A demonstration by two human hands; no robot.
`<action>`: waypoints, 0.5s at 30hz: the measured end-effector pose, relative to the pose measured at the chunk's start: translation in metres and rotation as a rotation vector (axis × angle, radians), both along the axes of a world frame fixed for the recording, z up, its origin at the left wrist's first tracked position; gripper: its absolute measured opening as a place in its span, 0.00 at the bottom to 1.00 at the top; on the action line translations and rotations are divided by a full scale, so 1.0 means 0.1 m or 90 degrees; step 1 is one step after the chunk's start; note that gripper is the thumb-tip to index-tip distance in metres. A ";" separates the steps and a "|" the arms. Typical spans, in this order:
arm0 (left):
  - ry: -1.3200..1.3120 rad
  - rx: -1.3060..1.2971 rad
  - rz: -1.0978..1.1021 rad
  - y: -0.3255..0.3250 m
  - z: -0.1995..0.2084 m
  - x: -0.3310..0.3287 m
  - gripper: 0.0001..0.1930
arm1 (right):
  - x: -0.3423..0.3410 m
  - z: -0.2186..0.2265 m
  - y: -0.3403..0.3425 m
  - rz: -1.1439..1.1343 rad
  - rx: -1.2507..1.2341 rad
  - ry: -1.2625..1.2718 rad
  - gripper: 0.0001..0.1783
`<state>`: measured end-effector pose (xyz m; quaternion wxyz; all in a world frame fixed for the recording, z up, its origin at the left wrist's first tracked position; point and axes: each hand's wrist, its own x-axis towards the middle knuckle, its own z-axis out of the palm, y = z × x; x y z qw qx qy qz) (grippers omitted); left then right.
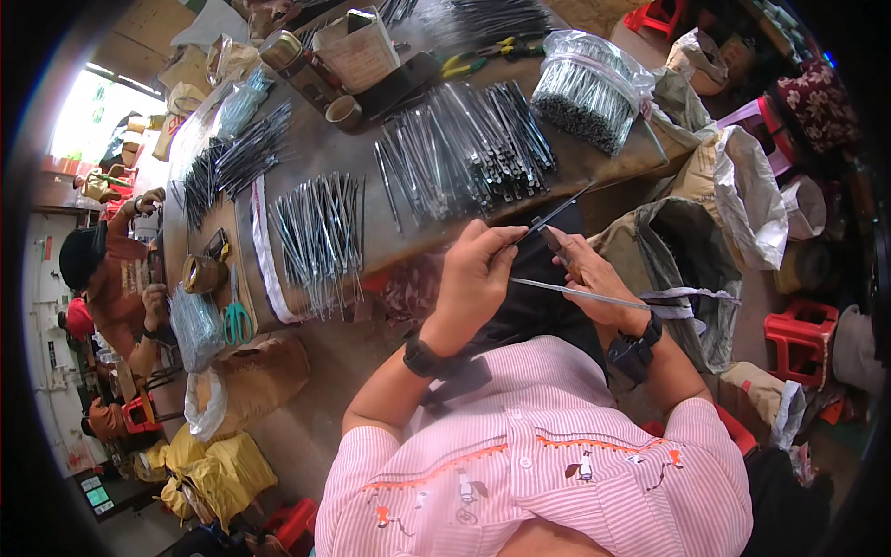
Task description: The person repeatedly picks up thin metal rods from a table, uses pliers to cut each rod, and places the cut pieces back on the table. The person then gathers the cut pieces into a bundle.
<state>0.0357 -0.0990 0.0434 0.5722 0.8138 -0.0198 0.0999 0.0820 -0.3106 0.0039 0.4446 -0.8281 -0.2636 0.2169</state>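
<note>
My left hand [471, 283] is closed, with thumb and fingertips pinching a thin dark metal strip [564, 205] that slants up to the right beyond my fingers. Close beside it my right hand [599, 283] is closed too, fingers bent around a small dark piece [551, 241] whose kind is unclear. A long, thin silver rod [580, 295] crosses the right palm and points toward the left wrist. Both hands are held above my lap at the table's near edge. On the table [390, 246] lie a bundle of thin metal strips [320, 232] and a wider pile of strips [469, 148].
A plastic bag of rods [589, 88] stands on the table's right, beside pliers [483, 60]. Scissors [238, 320] lie at the left edge. An open sack [687, 241] and a red stool [800, 342] are at right. Another person [116, 288] sits at left.
</note>
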 end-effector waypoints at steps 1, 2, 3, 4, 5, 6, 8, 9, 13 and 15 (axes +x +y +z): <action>0.000 0.002 0.000 0.00 0.00 0.00 0.13 | 0.00 0.01 0.00 -0.006 -0.006 -0.007 0.44; 0.001 0.005 0.000 -0.01 0.00 0.00 0.13 | 0.00 0.02 0.00 -0.007 0.006 -0.041 0.42; 0.004 0.005 -0.001 -0.01 0.00 0.00 0.13 | 0.00 0.03 0.00 -0.009 0.018 -0.075 0.39; 0.008 0.006 -0.003 0.00 -0.01 0.00 0.13 | 0.01 0.03 0.00 -0.011 0.030 -0.109 0.37; 0.004 0.004 -0.004 0.00 -0.01 0.00 0.13 | 0.01 0.04 0.00 -0.023 0.017 -0.116 0.32; 0.023 -0.011 -0.005 0.00 -0.01 0.00 0.13 | 0.00 0.04 0.00 -0.035 0.003 -0.123 0.28; 0.051 -0.045 -0.006 0.00 -0.03 0.00 0.13 | 0.00 0.04 0.00 -0.046 -0.012 -0.135 0.20; 0.052 -0.048 -0.004 0.00 -0.03 0.00 0.13 | 0.01 0.02 0.01 -0.050 -0.013 -0.140 0.17; 0.072 -0.061 -0.002 0.00 -0.05 -0.02 0.14 | 0.02 -0.03 0.02 -0.051 -0.022 -0.164 0.11; 0.080 -0.069 -0.006 0.01 -0.03 -0.02 0.14 | 0.03 -0.04 0.03 -0.042 -0.034 -0.160 0.11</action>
